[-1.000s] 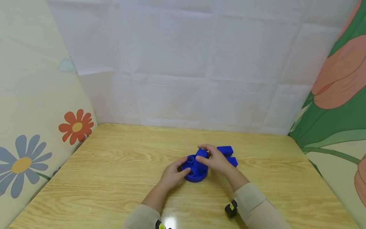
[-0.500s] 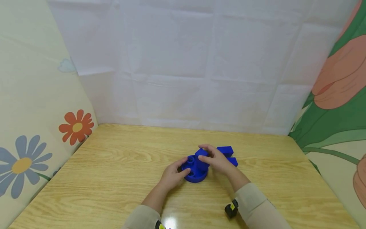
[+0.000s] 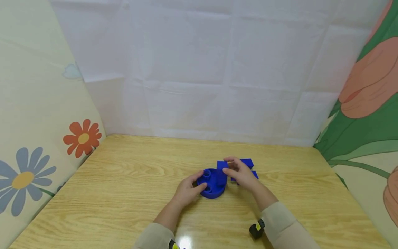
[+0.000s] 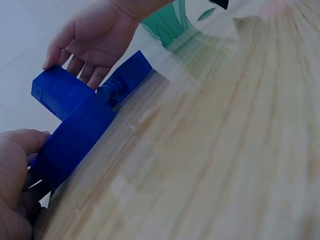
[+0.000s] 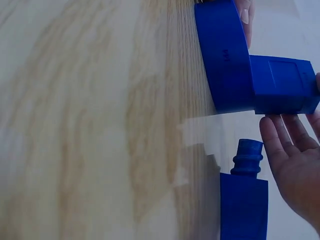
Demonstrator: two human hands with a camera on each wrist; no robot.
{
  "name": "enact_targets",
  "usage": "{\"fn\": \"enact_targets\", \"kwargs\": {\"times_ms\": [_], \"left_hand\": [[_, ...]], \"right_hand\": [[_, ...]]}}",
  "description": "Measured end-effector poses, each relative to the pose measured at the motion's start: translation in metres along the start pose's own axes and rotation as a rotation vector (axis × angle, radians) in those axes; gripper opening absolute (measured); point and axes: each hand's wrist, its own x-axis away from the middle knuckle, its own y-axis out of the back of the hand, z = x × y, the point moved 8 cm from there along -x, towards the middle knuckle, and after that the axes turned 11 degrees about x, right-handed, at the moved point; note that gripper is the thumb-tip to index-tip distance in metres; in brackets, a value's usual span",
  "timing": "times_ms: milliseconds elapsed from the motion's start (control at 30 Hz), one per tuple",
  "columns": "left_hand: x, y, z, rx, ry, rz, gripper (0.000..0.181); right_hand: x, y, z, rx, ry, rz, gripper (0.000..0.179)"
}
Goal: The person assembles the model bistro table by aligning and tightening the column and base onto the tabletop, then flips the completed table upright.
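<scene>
My left hand (image 3: pixel 187 190) grips the rim of a round blue base (image 3: pixel 212 195), thumb on the near side and fingers on the far side. Two ring-shaped sockets show inside it. A blue rectangular block (image 3: pixel 221 174) stands upright at the base's right side; its lower end is hidden inside the rim. At this block is my right hand (image 3: pixel 243 174), its thumb tip by the upper edge. In the right wrist view its fingers (image 5: pixel 295 135) look loosely extended beside the block, not wrapped round it. Whether they touch it is unclear.
Just right of the base lie two more blue blocks, a far one (image 3: pixel 247 163) and a near one (image 3: pixel 255 174), partly behind my right hand. A threaded peg (image 5: pixel 247 157) juts from one. The wooden table (image 3: pixel 140 166) meets a white sheet (image 3: pixel 186 103) at the back.
The upright block has turned about its length, so a flat face now points toward me. My right hand has shifted slightly right and its hold has loosened. The left hand stays put.
</scene>
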Motion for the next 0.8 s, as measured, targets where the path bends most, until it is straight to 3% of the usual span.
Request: {"fn": "enact_targets", "kwargs": {"times_ms": [167, 467, 800], "left_hand": [[0.000, 0.000, 0.000, 0.011, 0.001, -0.006, 0.050], [0.001, -0.001, 0.000, 0.014, 0.000, -0.009, 0.050], [0.000, 0.001, 0.001, 0.006, 0.009, -0.021, 0.049]], "right_hand": [[0.003, 0.001, -0.001, -0.049, 0.010, 0.018, 0.049], [0.005, 0.001, -0.003, 0.064, 0.033, 0.020, 0.056], [0.014, 0.009, -0.008, 0.028, 0.050, 0.018, 0.053]]}}
